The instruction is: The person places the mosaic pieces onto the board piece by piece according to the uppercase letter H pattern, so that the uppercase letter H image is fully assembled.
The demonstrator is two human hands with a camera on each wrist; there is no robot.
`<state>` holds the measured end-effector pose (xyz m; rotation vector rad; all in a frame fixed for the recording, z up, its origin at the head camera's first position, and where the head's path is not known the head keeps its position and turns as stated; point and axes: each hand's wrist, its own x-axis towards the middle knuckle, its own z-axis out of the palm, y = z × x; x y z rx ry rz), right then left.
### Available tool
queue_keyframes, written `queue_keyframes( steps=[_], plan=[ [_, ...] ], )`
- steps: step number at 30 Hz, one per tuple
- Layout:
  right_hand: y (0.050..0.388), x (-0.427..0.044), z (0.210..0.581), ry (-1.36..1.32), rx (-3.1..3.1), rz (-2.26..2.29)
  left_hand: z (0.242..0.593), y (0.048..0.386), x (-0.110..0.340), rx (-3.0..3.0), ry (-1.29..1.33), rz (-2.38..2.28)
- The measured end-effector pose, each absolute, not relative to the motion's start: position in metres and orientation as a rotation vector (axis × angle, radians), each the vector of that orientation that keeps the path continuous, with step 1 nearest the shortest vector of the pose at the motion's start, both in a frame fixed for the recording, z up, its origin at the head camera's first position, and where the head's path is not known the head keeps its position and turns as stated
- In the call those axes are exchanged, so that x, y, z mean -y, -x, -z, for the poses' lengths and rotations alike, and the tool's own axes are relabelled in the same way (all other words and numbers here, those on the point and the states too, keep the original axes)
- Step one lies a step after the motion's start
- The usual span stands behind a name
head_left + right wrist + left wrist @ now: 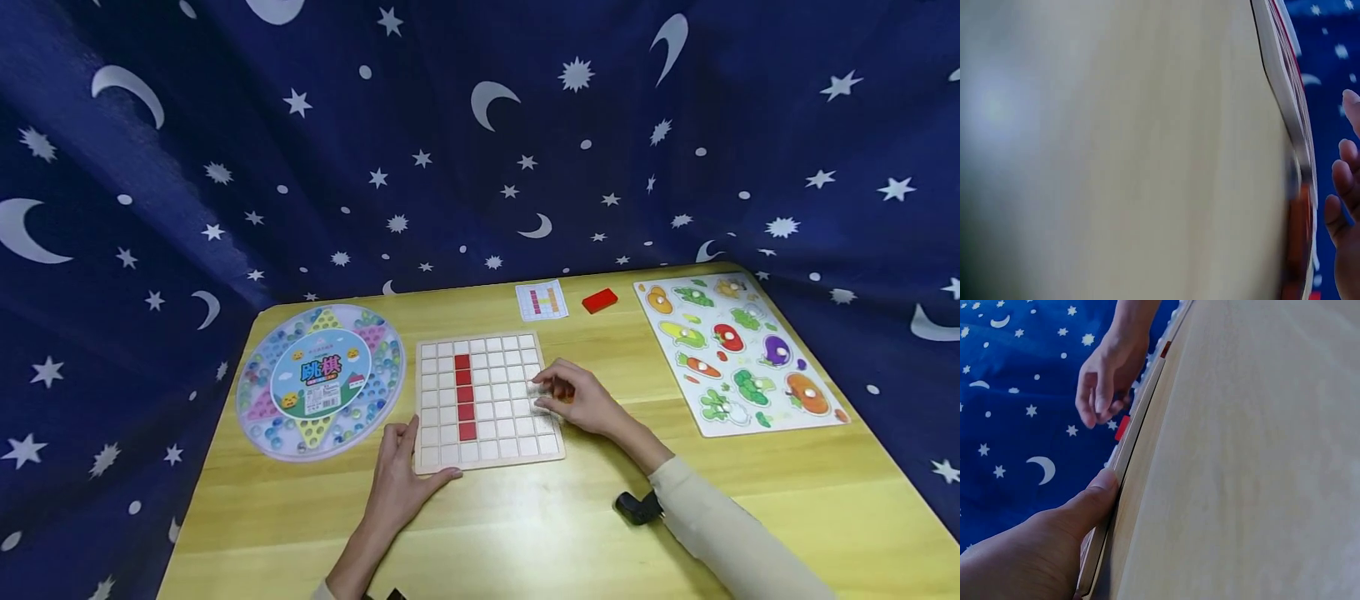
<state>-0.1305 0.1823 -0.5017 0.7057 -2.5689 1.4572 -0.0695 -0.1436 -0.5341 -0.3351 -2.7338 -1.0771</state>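
A white grid board [510, 408] lies on the table, with a column of red squares [465, 392] on its left half. My left hand [401, 479] rests at the board's near left corner, thumb along the front edge and fingers against the left side. Above the board's right edge is my right hand [573, 396], its fingers loosely bent and apart, with nothing seen between them in the right wrist view. Orange pieces [1297, 234] sit beside the board's right edge, mostly hidden under that hand in the head view.
Behind the board are a small pattern card [542, 301] and a red block [599, 301]. A round Chinese checkers set [393, 358] lies to the left, a vegetable puzzle board [693, 317] to the right. A dark starry curtain [450, 192] stands behind the table [525, 525].
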Motion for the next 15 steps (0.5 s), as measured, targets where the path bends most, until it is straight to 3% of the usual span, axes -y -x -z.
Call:
queue_keyframes(
  steps=[15],
  plan=[
    [0.120,-0.247,0.513,-0.464,2.671,-1.239,0.535,0.071,0.143,2.715,0.351,1.066]
  ],
)
